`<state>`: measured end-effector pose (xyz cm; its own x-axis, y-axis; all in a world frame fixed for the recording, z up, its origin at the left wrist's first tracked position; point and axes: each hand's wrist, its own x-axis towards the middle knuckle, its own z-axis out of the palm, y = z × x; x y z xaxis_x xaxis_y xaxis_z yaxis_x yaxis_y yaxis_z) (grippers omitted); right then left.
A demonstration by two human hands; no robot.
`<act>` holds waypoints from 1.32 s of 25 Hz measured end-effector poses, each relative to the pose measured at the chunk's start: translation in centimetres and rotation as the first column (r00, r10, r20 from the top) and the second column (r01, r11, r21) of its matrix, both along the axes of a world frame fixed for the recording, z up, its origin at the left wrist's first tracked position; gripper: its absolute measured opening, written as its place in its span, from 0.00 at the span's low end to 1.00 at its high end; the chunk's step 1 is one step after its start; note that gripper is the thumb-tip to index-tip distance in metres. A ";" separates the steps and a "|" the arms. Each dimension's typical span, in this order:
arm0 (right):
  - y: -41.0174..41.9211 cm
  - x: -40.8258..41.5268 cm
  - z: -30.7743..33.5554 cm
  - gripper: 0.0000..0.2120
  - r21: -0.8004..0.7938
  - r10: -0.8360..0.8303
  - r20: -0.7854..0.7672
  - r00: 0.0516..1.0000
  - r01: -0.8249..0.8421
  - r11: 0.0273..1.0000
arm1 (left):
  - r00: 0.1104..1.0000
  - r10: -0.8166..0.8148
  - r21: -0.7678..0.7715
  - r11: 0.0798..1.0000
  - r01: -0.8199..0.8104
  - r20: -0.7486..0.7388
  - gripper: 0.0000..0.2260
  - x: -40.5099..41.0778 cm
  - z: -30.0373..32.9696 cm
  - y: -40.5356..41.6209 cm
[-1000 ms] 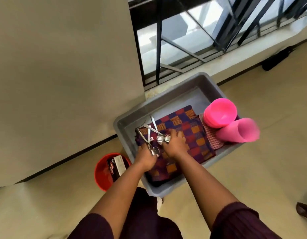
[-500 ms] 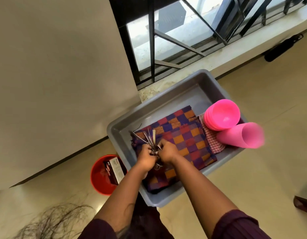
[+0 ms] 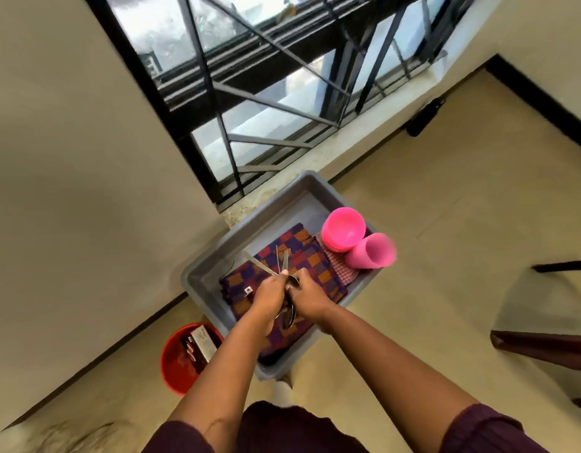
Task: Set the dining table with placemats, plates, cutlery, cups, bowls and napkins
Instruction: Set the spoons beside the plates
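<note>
I am gathering the steel cutlery bundle (image 3: 284,266) over the grey plastic tub (image 3: 217,256); my left hand (image 3: 269,294) and right hand (image 3: 307,295) both grip it. Next, I judge, carry it to the table.

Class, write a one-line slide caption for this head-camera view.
Both hands, left and right, gather a bundle of cutlery above checked placemats in a grey tub.

- A plain cream wall (image 3: 70,142) on the left.
- A black-framed window (image 3: 266,76) with metal bars, daylight behind.
- A beige smooth floor (image 3: 446,207).
</note>
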<state>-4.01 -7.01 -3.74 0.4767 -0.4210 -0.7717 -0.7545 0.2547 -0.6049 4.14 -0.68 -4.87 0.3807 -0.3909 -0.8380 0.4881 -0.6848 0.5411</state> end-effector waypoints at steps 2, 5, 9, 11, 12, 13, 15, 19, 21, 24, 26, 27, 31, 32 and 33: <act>-0.7 -0.9 2.0 0.05 -0.032 -0.113 0.022 0.993 0.114 0.993 | 0.999 -0.019 -0.046 0.999 0.022 0.045 0.13 -1.0 1.9 -1.6; -2.2 -3.1 3.8 0.06 -0.104 -0.279 0.071 0.958 0.285 0.953 | 0.999 0.038 -0.156 0.987 -0.041 -0.027 0.11 -3.3 4.3 -4.2; -6.2 -9.3 6.3 0.12 -0.072 -0.395 0.155 0.906 0.409 0.910 | 0.996 -0.022 -0.256 0.967 -0.002 -0.092 0.09 -7.9 7.5 -8.3; -8.6 -13.5 7.3 0.14 -0.009 -0.463 0.206 0.862 0.475 0.880 | 0.993 -0.066 -0.287 0.957 0.035 -0.099 0.09 -10.8 8.0 -10.8; -9.8 -15.4 7.6 0.14 0.007 -0.488 0.219 0.845 0.499 0.866 | 0.992 -0.083 -0.301 0.952 0.052 -0.092 0.09 -12.3 8.2 -12.0; -10.9 -17.3 7.7 0.13 0.011 -0.510 0.225 0.830 0.521 0.853 | 0.992 -0.086 -0.320 0.946 0.052 -0.092 0.09 -13.8 8.4 -13.2; -13.6 -22.0 8.1 0.09 -0.009 -0.539 0.231 0.810 0.556 0.831 | 0.991 -0.105 -0.333 0.940 0.073 -0.078 0.08 -18.3 8.9 -16.2; -20.0 -32.8 9.9 0.08 -0.065 -0.575 0.267 0.773 0.610 0.790 | 0.975 -0.221 -0.303 0.929 0.210 -0.002 0.07 -28.5 10.6 -22.5; -22.6 -38.1 10.8 0.09 -0.093 -0.601 0.287 0.746 0.646 0.757 | 0.944 -0.330 -0.283 0.904 0.320 0.010 0.07 -33.0 11.2 -25.7; -24.8 -46.4 11.8 0.09 -0.123 -0.696 0.322 0.642 0.757 0.642 | 0.872 -0.483 -0.277 0.830 0.485 0.078 0.07 -40.2 12.2 -29.7; -25.0 -52.0 12.2 0.10 -0.136 -0.774 0.345 0.531 0.844 0.519 | 0.812 -0.572 -0.323 0.751 0.575 0.115 0.05 -45.3 12.8 -31.7; -24.8 -54.7 12.3 0.09 -0.140 -0.811 0.359 0.462 0.885 0.443 | 0.768 -0.626 -0.335 0.701 0.630 0.134 0.03 -47.8 13.1 -32.4; -22.2 -63.3 12.5 0.10 -0.151 -0.896 0.424 0.128 0.986 0.069 | 0.609 -0.766 -0.363 0.519 0.774 0.204 0.03 -56.9 13.6 -34.3; -21.2 -65.6 12.5 0.10 -0.167 -0.900 0.434 0.045 0.986 -0.031 | 0.575 -0.791 -0.367 0.482 0.796 0.208 0.04 -59.6 13.6 -34.5; -20.1 -67.8 12.3 0.11 -0.186 -0.897 0.440 -0.031 0.975 -0.124 | 0.534 -0.818 -0.372 0.437 0.819 0.214 0.05 -62.3 13.5 -34.5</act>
